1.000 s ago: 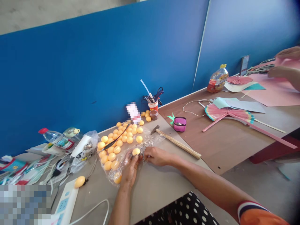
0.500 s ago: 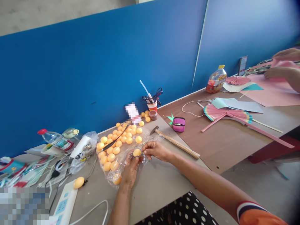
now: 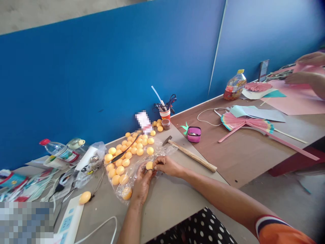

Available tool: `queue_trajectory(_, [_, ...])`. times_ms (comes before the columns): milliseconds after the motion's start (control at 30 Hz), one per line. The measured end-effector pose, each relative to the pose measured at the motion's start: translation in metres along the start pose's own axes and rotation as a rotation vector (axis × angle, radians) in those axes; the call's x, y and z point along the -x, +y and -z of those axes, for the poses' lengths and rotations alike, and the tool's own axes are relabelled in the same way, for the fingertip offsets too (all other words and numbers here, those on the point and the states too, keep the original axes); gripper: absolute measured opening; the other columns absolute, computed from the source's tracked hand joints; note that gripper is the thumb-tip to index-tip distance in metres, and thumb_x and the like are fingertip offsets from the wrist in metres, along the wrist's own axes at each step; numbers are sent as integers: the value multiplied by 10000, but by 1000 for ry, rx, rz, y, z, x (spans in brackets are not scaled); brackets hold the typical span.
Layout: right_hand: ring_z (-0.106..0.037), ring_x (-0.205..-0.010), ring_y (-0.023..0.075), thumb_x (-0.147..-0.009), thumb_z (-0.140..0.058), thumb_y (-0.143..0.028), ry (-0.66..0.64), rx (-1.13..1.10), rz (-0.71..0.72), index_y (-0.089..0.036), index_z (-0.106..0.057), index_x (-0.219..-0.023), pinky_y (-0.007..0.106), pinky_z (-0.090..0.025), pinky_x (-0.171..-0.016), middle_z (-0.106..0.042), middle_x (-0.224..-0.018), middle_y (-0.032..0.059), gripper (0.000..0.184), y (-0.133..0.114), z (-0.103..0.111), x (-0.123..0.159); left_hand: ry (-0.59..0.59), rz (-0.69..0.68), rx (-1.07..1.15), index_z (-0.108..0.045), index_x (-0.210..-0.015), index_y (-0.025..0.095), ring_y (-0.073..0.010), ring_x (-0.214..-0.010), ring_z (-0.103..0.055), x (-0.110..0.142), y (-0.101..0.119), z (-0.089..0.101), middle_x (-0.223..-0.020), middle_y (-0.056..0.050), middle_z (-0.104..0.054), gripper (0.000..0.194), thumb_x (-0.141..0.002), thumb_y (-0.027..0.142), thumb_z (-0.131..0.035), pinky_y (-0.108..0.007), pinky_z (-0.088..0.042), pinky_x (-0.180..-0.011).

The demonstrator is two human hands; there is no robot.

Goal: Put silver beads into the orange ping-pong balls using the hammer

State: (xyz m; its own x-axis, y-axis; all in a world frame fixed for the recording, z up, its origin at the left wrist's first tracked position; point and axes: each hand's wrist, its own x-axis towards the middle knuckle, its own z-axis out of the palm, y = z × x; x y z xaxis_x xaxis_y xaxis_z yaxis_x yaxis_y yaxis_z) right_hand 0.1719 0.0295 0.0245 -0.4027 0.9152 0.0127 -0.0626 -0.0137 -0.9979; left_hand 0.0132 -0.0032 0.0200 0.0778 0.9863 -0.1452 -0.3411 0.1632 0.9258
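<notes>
The right hand (image 3: 166, 165) has come in: a second ago it was curled low and a little apart from the ball (image 3: 149, 165); half a second ago it had risen, fingertips pointing at the ball's side; now it is a touch lower again — thumb and finger drawn right up to the ball's right edge, though whether they grip it cannot be made out. The left hand (image 3: 142, 184) has carried the ball slightly rightward, nearer the hammer (image 3: 190, 154). At the far right, the co-worker's lower hand (image 3: 299, 78) has shifted slightly left since a second ago — toward the phone (image 3: 263, 70).
</notes>
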Motion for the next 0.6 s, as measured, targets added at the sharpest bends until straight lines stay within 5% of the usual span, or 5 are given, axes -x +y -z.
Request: queue_trajectory(600, [-446,-497,82,-729,-546,-91,-3,71,-41,-139,-589,-699,205,-356,-493,-531,-559,-36,71,-1,-2,1,-4,-50,-123,-536,-1102,246,-239,-1024,-624,-6,-11,10,-1083,-46,-650,457,-710,352,-746,-410,-486,-916])
